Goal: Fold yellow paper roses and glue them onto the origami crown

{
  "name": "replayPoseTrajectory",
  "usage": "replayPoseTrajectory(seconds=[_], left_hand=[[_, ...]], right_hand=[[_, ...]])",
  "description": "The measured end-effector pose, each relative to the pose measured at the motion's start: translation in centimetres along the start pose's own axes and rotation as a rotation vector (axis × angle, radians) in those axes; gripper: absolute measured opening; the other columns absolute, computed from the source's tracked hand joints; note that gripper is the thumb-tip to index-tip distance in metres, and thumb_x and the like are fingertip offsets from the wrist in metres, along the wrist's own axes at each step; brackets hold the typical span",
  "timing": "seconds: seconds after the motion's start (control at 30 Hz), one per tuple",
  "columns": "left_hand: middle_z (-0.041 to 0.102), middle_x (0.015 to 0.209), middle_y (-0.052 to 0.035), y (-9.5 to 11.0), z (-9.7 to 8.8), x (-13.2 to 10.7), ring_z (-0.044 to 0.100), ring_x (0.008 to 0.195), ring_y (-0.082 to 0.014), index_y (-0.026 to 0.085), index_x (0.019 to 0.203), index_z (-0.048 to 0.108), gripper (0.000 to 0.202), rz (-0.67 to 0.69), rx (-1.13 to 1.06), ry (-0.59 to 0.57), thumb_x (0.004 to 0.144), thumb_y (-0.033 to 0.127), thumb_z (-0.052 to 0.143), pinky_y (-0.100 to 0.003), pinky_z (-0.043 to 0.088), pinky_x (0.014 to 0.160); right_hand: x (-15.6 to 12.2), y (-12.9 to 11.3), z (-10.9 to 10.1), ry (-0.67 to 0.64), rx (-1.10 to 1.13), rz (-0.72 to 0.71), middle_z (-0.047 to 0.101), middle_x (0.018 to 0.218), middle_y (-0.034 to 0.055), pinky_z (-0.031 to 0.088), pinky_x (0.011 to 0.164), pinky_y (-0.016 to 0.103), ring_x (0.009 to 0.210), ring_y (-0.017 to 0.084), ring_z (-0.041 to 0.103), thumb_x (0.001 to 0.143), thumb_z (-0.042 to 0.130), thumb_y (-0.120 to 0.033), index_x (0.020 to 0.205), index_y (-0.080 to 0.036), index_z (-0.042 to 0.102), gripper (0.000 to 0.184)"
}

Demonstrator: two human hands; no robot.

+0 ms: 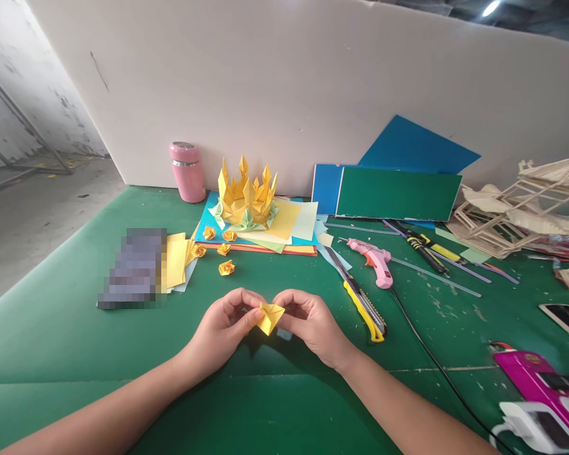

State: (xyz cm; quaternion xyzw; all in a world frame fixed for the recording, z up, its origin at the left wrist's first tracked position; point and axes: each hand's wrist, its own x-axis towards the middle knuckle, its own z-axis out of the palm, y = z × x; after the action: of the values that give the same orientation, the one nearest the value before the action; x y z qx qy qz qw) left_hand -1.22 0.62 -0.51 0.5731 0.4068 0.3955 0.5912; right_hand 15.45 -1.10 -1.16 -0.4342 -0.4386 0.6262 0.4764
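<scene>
Between my two hands, just above the green table, is a small folded piece of yellow paper. My left hand pinches its left side with thumb and forefinger. The fingers of my right hand are closed on its right edge. Beyond my hands lie several small yellow paper roses, some on the table and some at the edge of a stack of coloured paper. On that stack stands a yellow folded-paper lotus with pale green leaves at its base.
A pink hot glue gun and a yellow utility knife lie to the right. A pink flask stands at the back. Yellow paper sheets lie left. A magenta power strip, a phone and a wooden model are far right.
</scene>
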Motion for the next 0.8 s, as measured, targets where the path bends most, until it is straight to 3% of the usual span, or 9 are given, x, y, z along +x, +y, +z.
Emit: replayPoseTrajectory(seconds=[0.23, 0.53, 0.8], left_hand=[[0.062, 0.066, 0.001, 0.15, -0.06, 0.15, 0.053, 0.06, -0.0117, 0.017, 0.073, 0.062, 0.032, -0.15, -0.002, -0.083, 0.067, 0.047, 0.071, -0.024, 0.044, 0.057], [0.066, 0.065, 0.0016, -0.13, -0.51, 0.28, 0.055, 0.059, -0.0095, 0.017, 0.074, 0.066, 0.023, -0.238, -0.147, -0.148, 0.065, 0.035, 0.077, -0.022, 0.047, 0.06], [0.069, 0.063, -0.001, 0.1, -0.02, 0.07, 0.062, 0.059, -0.0156, 0.019, 0.066, 0.07, 0.02, -0.101, 0.002, 0.046, 0.059, 0.036, 0.078, -0.027, 0.053, 0.058]], right_hand=[[-0.19, -0.05, -0.02, 0.006, 0.032, -0.054, 0.059, 0.063, -0.0045, 0.045, 0.059, 0.022, 0.059, 0.009, 0.052, 0.052, 0.086, -0.033, 0.063, -0.018, 0.063, 0.03], [-0.09, 0.19, -0.23, 0.022, 0.013, -0.049, 0.059, 0.055, -0.005, 0.04, 0.051, 0.02, 0.05, 0.007, 0.048, 0.051, 0.086, -0.03, 0.061, -0.017, 0.065, 0.027], [0.03, -0.09, 0.0, 0.022, -0.038, -0.026, 0.059, 0.054, -0.0047, 0.038, 0.043, 0.02, 0.046, 0.007, 0.047, 0.049, 0.086, -0.033, 0.063, -0.017, 0.066, 0.03]])
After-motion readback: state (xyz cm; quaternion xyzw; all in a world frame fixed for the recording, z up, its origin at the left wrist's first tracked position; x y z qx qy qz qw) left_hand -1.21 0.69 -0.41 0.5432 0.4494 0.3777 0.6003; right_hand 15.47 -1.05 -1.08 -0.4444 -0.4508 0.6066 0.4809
